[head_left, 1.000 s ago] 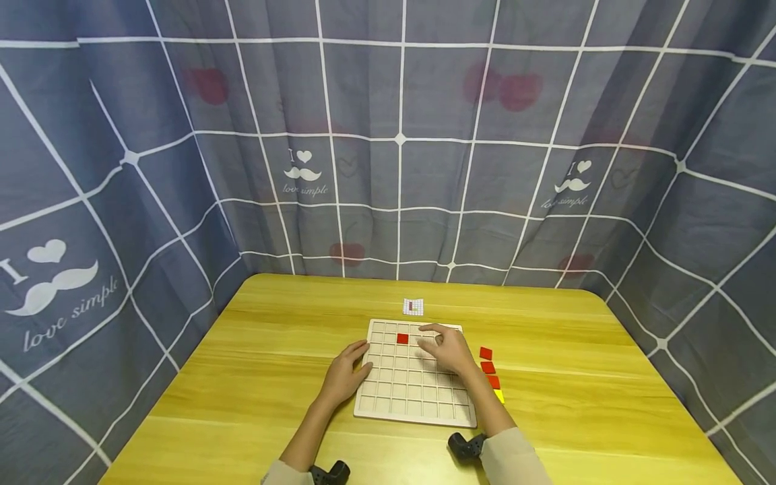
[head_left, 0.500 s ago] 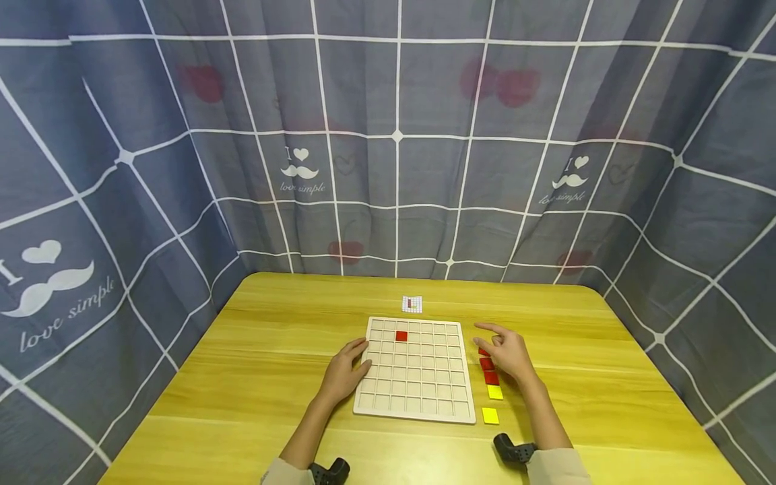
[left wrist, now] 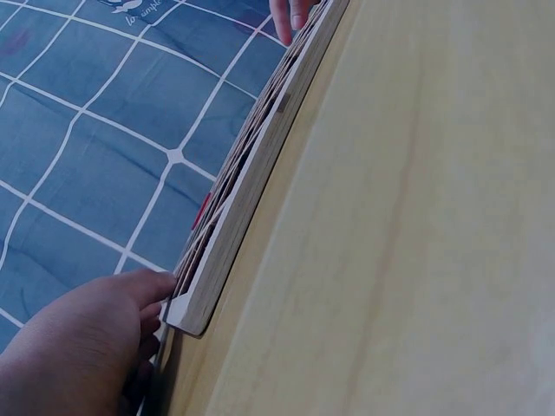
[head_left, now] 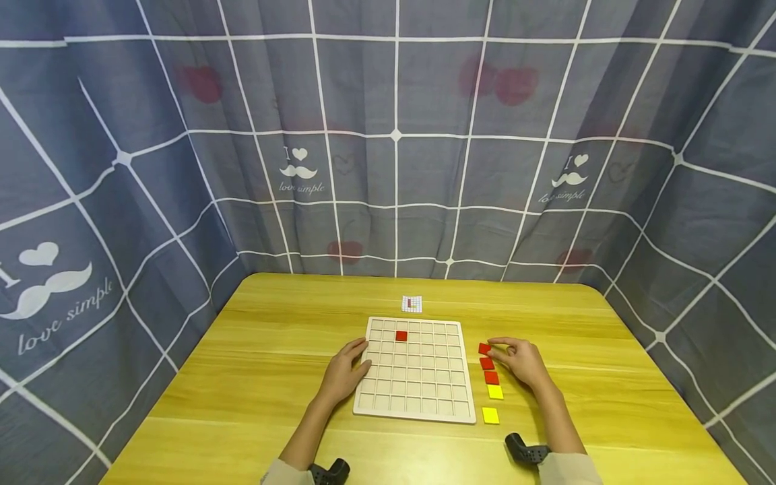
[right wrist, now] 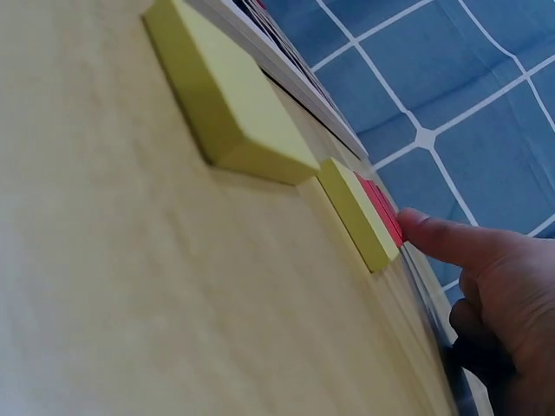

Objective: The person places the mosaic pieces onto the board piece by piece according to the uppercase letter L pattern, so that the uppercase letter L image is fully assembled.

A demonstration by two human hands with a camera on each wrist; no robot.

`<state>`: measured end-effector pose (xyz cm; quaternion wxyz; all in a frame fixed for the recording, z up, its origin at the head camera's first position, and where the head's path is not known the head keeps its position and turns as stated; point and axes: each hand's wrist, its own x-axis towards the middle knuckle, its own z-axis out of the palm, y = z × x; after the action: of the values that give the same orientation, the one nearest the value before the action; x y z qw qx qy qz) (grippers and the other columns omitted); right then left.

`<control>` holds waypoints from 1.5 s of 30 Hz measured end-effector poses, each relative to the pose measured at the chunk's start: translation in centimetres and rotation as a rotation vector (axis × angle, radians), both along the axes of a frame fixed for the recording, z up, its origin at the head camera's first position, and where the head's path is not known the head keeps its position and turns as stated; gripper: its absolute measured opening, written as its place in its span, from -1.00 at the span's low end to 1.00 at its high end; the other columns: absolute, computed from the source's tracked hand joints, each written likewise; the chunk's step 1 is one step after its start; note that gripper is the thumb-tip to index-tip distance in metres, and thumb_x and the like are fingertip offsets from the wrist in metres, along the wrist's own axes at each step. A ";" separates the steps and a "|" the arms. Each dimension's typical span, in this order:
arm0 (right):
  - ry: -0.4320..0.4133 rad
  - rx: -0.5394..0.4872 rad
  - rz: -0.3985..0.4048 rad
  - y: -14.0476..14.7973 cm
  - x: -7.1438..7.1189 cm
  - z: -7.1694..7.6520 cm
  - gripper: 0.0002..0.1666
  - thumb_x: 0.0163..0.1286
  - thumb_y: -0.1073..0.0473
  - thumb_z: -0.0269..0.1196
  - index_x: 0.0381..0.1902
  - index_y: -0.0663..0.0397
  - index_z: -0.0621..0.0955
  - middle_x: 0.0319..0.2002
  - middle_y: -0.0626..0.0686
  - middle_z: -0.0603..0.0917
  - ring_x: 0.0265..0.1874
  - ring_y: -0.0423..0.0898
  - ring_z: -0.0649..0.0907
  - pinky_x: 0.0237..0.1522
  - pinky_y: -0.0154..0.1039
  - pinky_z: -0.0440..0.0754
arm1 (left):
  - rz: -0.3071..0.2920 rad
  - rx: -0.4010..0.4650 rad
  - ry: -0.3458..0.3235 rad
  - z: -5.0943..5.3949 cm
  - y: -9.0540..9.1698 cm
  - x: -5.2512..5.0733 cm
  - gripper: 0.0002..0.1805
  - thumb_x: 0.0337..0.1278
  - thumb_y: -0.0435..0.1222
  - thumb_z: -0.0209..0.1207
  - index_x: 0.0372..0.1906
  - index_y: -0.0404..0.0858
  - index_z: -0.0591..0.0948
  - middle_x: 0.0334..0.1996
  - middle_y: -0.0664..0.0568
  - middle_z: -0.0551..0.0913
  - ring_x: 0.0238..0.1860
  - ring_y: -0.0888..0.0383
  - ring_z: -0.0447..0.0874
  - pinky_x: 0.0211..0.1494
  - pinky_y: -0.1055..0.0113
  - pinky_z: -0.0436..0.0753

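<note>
A pale wooden grid board lies on the table, with one red tile in a cell of its upper left part. My left hand rests at the board's left edge, its thumb over the rim; the left wrist view shows this hand beside the board's corner. To the right of the board my right hand has thumb and index finger at the right side of the farthest red tile in the column. In the right wrist view the thumb of this hand is against the red tiles.
Nearer in the column lie two more red tiles and a yellow tile; another yellow tile is separate, closer to the front. A small printed grid card lies behind the board. A checked curtain stands behind the table.
My right hand has moved right, from over the board to the column of tiles, and its fingers have come down to the farthest red tile. My left hand has stayed at the board's edge.
</note>
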<state>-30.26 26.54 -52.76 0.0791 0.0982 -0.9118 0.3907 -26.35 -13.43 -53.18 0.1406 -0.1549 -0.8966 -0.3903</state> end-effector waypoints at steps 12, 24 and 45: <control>0.025 0.069 -0.017 -0.3 -0.6 -0.4 -0.59 0.17 -0.05 0.31 -0.08 0.04 0.66 -0.82 -0.13 0.19 -0.79 -0.23 0.11 -0.70 -0.35 0.08 | 0.003 0.005 -0.018 -0.1 -0.2 0.1 -0.52 0.15 -0.28 0.17 0.17 -0.41 0.46 0.20 -0.15 0.42 0.22 -0.14 0.33 0.23 -0.02 0.32; 0.083 -0.008 0.037 -5.4 0.1 0.7 -0.64 0.16 0.00 0.33 -0.11 0.02 0.67 -0.84 -0.15 0.14 -0.83 -0.27 0.05 -0.79 -0.41 0.04 | 0.015 -0.004 -0.008 -0.1 -0.4 0.1 -0.52 0.14 -0.28 0.18 0.16 -0.40 0.48 0.19 -0.13 0.43 0.21 -0.12 0.34 0.23 -0.01 0.33; 0.166 0.050 0.217 -16.3 -0.9 1.2 -0.70 0.13 0.03 0.36 -0.18 -0.01 0.70 -0.87 -0.25 0.10 -0.82 -0.33 0.02 -0.79 -0.43 -0.01 | 0.000 0.002 -0.006 -0.1 0.0 0.0 -0.51 0.16 -0.28 0.17 0.17 -0.41 0.46 0.20 -0.13 0.42 0.22 -0.12 0.33 0.23 -0.01 0.33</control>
<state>-31.19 10.29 -51.57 0.1092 0.2301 -0.8957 0.3645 -26.40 -13.44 -53.23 0.1378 -0.1537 -0.8966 -0.3917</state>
